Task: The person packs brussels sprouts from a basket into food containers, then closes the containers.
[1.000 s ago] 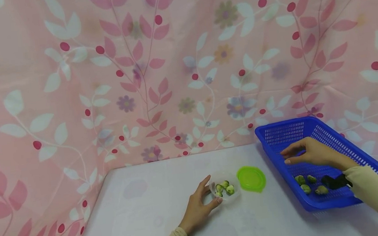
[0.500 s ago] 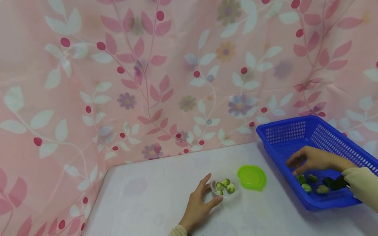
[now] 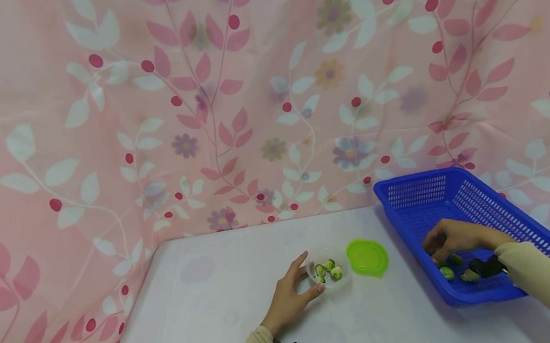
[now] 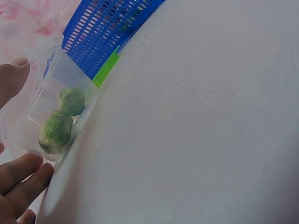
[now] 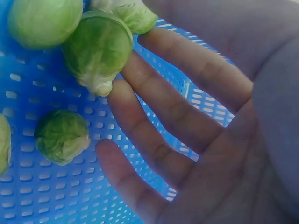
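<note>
In the head view, my left hand holds a clear plastic container, thumb and fingers at its sides. Several Brussels sprouts lie inside; two of these sprouts show through its wall in the left wrist view. My right hand reaches down into a blue plastic basket. In the right wrist view, its fingers extend fairly straight, with fingertips against a green sprout and a paler sprout behind. More sprouts lie around, including a smaller one on the perforated floor.
A bright green lid lies flat on the white table, between the container and the basket. The basket stands at the table's right side. A pink floral curtain hangs behind the table.
My right hand has moved down into the basket, onto the sprouts, covering one of them in the head view. The left hand and the container stay in place.
</note>
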`<state>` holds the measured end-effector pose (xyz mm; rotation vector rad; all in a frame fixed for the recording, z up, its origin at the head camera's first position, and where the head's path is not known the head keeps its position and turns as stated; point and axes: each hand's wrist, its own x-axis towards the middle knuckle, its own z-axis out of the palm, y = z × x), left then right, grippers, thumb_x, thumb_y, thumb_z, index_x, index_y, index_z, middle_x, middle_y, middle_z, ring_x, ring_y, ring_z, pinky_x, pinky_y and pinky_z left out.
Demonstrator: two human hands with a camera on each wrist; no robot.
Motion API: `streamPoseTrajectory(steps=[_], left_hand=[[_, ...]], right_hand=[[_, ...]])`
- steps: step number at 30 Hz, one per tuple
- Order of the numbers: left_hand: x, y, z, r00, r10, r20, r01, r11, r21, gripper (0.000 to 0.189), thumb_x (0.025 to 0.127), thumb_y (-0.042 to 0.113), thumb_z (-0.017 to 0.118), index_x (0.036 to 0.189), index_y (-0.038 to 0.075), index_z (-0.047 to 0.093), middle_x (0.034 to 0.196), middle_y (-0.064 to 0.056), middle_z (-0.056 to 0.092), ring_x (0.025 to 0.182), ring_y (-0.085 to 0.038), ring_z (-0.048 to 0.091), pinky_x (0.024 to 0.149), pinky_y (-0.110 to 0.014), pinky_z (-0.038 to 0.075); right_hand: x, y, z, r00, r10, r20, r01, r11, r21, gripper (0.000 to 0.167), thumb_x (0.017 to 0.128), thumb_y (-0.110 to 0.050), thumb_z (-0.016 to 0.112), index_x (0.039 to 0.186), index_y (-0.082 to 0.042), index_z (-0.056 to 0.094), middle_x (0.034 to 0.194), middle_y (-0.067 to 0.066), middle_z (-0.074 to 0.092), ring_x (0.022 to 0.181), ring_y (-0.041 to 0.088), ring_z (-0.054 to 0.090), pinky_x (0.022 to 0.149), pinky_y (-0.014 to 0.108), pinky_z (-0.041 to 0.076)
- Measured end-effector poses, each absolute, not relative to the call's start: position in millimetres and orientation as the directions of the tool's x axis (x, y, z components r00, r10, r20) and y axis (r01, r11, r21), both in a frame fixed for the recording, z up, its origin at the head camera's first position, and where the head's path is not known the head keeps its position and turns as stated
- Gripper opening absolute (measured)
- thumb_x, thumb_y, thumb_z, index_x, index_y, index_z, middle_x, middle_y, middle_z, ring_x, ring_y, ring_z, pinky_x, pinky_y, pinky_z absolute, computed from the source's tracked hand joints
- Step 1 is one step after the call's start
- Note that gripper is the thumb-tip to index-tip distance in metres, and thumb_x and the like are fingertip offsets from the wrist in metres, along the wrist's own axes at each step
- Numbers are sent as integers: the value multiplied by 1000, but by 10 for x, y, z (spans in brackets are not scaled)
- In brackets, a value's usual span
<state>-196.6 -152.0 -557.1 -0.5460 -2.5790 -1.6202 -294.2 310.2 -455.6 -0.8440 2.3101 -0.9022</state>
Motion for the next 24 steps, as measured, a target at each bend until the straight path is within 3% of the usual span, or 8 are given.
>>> streamPoseTrajectory(steps=[10, 17, 24], left_hand=[[-1931, -1519, -5554, -943, 258, 210, 302, 401, 865, 88, 95, 45, 80, 166, 19, 35, 146, -8, 68, 140, -24, 61, 121, -64, 36], [-1934, -1519, -5559, -944, 257, 207, 299, 400, 866, 87, 95, 44, 80, 167, 21, 35, 146, -7, 67, 139, -24, 62, 122, -62, 37], [-1932, -1517, -5540, -944, 261, 200, 294, 395, 870, 87, 96, 42, 80, 167, 21, 35, 147, -8, 67, 139, -24, 62, 121, -61, 38]], right_hand=[[-2944, 3041, -4560, -706, -659, -259, -351, 644, -680, 34, 89, -11, 84, 115, 7, 75, 106, 11, 79, 92, 19, 74, 78, 34, 64], [-2952, 3001, -4614, -687, -691, -224, -398, 616, -680, 9, 88, -7, 80, 95, -6, 74, 89, 0, 72, 78, 7, 64, 67, 26, 56], [-2928, 2953, -4605, -680, -699, -223, -410, 614, -675, 12, 87, 2, 76, 91, -8, 71, 85, 0, 70, 76, 9, 63, 64, 29, 56]])
